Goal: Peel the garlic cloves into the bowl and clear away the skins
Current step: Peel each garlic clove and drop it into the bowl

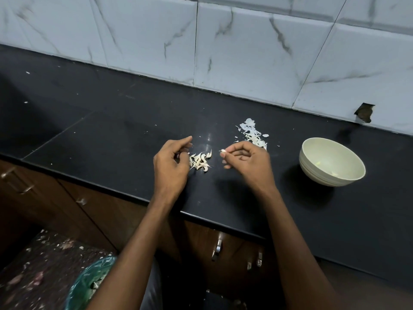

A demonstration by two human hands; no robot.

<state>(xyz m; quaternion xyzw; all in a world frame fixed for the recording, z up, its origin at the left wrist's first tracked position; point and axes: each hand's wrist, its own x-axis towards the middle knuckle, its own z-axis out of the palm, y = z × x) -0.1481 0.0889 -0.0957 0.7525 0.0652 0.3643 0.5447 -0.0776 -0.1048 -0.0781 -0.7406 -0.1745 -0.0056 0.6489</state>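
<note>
From the head camera, a black countertop ran under a white marble-patterned tile wall, and the pale bowl served as the fixed mark, standing upright on the counter toward the right.

Well to the left of the bowl lay a small heap of unpeeled garlic cloves on the counter. Nearer the bowl, to its left and a little farther back toward the wall, a loose pile of papery skins was spread on the black surface. Inside the bowl a few small pale bits showed low on the inner wall; whether they were peeled cloves could not be told for certain.

The right hand, between the clove heap and the bowl, pinched one small garlic clove at its fingertips, the other fingers curled in beneath. The left hand, farthest from the bowl, sat just at the left edge of the heap with its fingers loosely curled and the forefinger stretched forward; its fingertips seemed to touch the nearest cloves, but whether it grasped one could not be told.

Below the counter's front edge, far down-left of the bowl, a bin lined with a green bag held scraps, beside brown cabinet doors.
</note>
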